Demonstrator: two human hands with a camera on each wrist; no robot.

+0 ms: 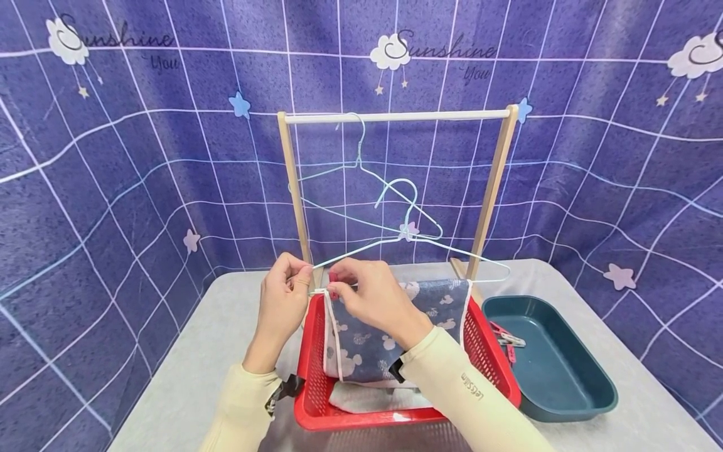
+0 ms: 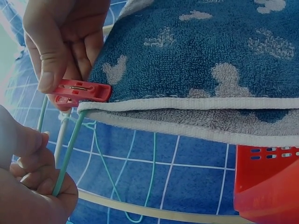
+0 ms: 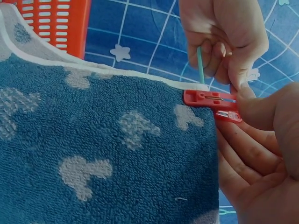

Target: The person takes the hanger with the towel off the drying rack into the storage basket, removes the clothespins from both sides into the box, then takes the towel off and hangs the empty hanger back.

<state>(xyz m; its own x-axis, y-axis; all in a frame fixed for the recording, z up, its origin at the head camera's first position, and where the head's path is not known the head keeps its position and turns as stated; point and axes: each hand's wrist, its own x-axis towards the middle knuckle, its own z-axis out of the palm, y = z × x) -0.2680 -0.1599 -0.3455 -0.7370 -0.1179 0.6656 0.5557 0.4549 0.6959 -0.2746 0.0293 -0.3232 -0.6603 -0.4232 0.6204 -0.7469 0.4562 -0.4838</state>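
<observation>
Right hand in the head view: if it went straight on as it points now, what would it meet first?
Past the red clothespin it pinches, the right hand would probably meet the left hand, which grips the wire hanger; the depth between the hands is unclear.

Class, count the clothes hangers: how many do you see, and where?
2. One hanger hangs from the white rail; the other hanger is in front and lower, with the patterned towel on its bottom bar. Others could be hidden in the red basket.
</observation>
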